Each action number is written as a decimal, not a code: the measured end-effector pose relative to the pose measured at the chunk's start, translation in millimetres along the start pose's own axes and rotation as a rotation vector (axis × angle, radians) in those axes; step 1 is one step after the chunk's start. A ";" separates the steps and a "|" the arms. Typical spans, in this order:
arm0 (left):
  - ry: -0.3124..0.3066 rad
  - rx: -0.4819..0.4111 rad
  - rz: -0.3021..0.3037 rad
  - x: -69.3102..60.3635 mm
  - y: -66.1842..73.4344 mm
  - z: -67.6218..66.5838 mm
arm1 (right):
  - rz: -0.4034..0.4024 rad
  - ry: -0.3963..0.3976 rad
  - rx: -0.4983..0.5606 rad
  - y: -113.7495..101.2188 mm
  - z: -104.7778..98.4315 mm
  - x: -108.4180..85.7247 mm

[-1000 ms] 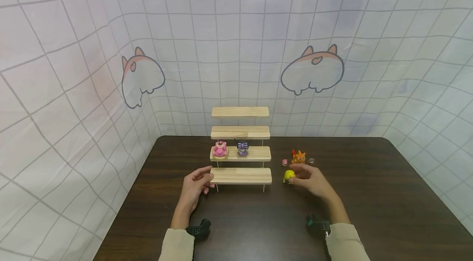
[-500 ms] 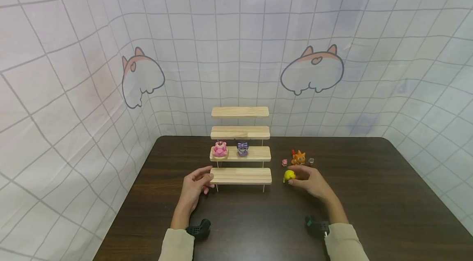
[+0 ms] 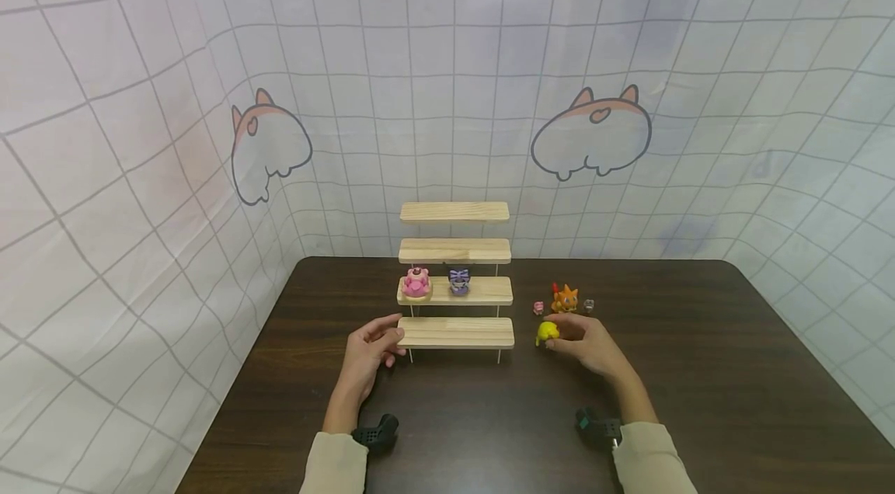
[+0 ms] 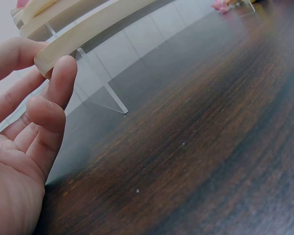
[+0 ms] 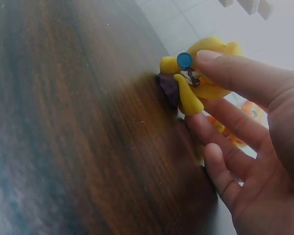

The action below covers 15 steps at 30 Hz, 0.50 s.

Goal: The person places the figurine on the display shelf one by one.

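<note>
Yellow figurine [image 3: 548, 333], one, right hand [image 3: 591, 343] pinching it, left hand [image 3: 365, 352] gripping one four-shelf stand [image 3: 484, 291]

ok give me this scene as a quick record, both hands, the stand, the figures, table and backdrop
left hand: holds left end of lowest shelf
right hand: pinches yellow figure
stand: four stepped wooden shelves
second shelf up: pink figure left, purple figure near middle
right of stand: orange figure, small pink figure, small greyish figure
table: dark, wood-grained
backdrop: white, grey grid
</note>
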State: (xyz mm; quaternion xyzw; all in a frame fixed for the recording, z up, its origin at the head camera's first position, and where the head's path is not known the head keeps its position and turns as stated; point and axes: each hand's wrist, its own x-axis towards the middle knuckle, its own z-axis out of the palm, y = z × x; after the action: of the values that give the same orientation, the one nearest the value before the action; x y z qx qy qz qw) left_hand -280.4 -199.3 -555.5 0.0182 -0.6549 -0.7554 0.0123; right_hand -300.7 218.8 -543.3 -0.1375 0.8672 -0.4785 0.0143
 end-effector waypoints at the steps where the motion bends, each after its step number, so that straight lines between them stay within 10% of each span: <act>1: 0.001 0.000 -0.002 0.2 -0.2 0.0 | -0.003 0.000 0.002 0.0 0.1 -0.1; 15: -0.001 0.000 -0.002 1.1 -1.1 -0.6 | -0.013 0.023 0.005 -1.5 0.0 0.6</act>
State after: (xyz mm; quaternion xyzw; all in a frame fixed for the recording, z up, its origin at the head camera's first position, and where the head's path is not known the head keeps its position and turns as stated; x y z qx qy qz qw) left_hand -281.4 -199.8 -556.7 0.0186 -0.6548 -0.7555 0.0110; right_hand -301.0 217.9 -542.0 -0.1376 0.8652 -0.4821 0.0013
